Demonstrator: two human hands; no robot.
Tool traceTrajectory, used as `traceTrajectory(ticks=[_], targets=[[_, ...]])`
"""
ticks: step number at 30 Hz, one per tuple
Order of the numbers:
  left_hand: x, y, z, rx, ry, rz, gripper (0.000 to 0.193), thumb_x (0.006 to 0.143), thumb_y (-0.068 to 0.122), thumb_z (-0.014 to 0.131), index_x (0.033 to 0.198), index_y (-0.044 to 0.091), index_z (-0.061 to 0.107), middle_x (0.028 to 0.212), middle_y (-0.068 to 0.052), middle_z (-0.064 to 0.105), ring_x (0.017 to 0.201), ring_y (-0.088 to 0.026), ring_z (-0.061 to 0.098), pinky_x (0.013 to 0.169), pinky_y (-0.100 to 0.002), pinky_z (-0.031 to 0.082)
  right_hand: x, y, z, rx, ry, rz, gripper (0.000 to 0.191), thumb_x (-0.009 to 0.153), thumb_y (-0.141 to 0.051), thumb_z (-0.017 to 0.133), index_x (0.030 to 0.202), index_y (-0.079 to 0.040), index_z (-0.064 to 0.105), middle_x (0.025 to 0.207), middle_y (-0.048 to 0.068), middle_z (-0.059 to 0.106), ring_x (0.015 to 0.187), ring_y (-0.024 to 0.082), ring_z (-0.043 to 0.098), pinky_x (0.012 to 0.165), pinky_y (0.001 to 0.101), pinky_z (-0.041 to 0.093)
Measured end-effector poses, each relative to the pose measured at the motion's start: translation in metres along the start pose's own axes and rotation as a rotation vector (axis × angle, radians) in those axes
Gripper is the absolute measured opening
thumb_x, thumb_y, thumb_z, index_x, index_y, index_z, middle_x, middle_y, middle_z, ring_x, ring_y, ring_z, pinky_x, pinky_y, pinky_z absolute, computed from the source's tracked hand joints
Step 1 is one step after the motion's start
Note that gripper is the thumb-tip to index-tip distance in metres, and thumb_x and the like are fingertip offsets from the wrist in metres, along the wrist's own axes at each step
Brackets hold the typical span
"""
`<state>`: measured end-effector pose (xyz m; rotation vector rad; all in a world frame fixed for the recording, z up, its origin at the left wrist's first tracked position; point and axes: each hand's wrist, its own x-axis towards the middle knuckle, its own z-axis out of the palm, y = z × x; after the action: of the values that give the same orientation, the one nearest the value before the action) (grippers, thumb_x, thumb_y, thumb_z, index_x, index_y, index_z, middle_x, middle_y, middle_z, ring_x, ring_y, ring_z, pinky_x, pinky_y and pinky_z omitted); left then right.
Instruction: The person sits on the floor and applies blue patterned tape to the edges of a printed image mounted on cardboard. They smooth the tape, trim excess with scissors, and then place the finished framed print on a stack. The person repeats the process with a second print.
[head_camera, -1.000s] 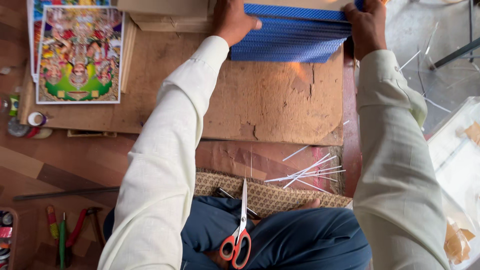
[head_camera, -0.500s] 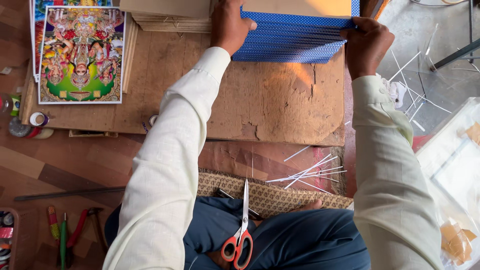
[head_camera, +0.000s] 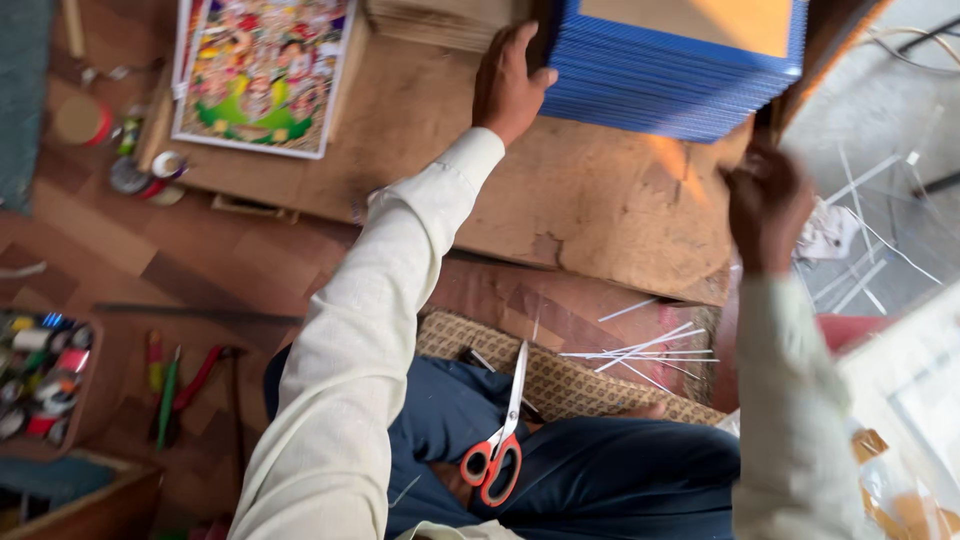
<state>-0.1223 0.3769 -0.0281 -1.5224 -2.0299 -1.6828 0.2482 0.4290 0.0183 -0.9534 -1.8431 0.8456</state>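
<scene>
Head view, looking down. We see the left hand (head_camera: 510, 82) pressed flat, fingers spread, against the left side of a thick stack of blue-edged boards (head_camera: 680, 70) that sits at the far right of the worn wooden desk (head_camera: 560, 200). The right hand (head_camera: 765, 205) is blurred at the stack's near right corner; it appears closed and lifted just below that corner, though we cannot tell whether it touches the stack or holds anything. We judge that a hand on either side serves to square and steady the stack, whose edges lie in close, even layers.

A colourful printed picture (head_camera: 262, 70) lies flat on the desk's left part, well apart from the stack. Red-handled scissors (head_camera: 497, 450) rest in the person's lap, within easy reach. Thin white strips (head_camera: 650, 350) lie scattered on the woven mat (head_camera: 580, 380) below the desk edge.

The stack's far edge and the picture's upper part are cut off by the frame. Spools in a tray (head_camera: 40, 370) at left are too small to distinguish.
</scene>
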Motion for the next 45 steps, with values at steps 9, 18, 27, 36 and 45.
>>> traceTrajectory(ticks=[9, 18, 27, 36, 45], targets=[[0.018, -0.093, -0.080, -0.677, 0.252, -0.906, 0.020, 0.090, 0.013, 0.075, 0.093, -0.005, 0.068, 0.084, -0.013, 0.069, 0.076, -0.028, 0.065, 0.063, -0.041, 0.055, -0.192, -0.087, 0.076, -0.057, -0.478, 0.245, 0.035, 0.085, -0.014, 0.082, 0.115, -0.001, 0.072, 0.104, 0.012, 0.080, 0.093, 0.018, 0.078, 0.077, 0.0306, 0.060], [0.062, -0.070, -0.002, -1.330, 0.249, -1.099, 0.031, 0.090, 0.022, 0.069, 0.110, 0.001, 0.059, 0.097, -0.015, 0.064, 0.090, -0.031, 0.066, 0.075, -0.046, 0.061, -0.165, -0.062, 0.092, -0.227, -0.398, 0.228, 0.035, 0.085, -0.020, 0.082, 0.115, -0.002, 0.075, 0.097, 0.014, 0.079, 0.091, 0.021, 0.079, 0.077, 0.0316, 0.061], [0.070, -0.072, -0.037, -1.370, 0.479, -0.770, 0.027, 0.079, 0.005, 0.070, 0.104, 0.001, 0.061, 0.111, -0.016, 0.067, 0.106, -0.033, 0.068, 0.089, -0.050, 0.063, -0.169, -0.031, 0.091, -0.110, -0.296, 0.320, 0.036, 0.085, -0.020, 0.083, 0.112, 0.001, 0.075, 0.095, 0.014, 0.080, 0.087, 0.018, 0.079, 0.077, 0.0302, 0.062], [-0.011, -0.009, -0.259, -1.161, 0.176, -0.718, 0.037, 0.083, 0.001, 0.067, 0.119, 0.010, 0.064, 0.117, -0.006, 0.068, 0.114, -0.022, 0.063, 0.096, -0.037, 0.057, -0.160, -0.038, 0.074, 0.516, -0.173, 0.595, 0.046, 0.090, -0.028, 0.078, 0.121, 0.006, 0.071, 0.103, 0.017, 0.077, 0.088, 0.023, 0.076, 0.077, 0.0323, 0.062], [-0.146, 0.022, -0.337, -1.279, 0.040, -0.868, 0.027, 0.083, 0.008, 0.066, 0.110, 0.008, 0.068, 0.112, -0.006, 0.072, 0.104, -0.023, 0.069, 0.085, -0.038, 0.058, -0.188, -0.071, 0.071, 1.470, -0.570, 0.623, 0.085, 0.099, -0.065, 0.056, 0.149, 0.003, 0.047, 0.132, 0.021, 0.066, 0.117, 0.034, 0.066, 0.100, 0.0494, 0.050]])
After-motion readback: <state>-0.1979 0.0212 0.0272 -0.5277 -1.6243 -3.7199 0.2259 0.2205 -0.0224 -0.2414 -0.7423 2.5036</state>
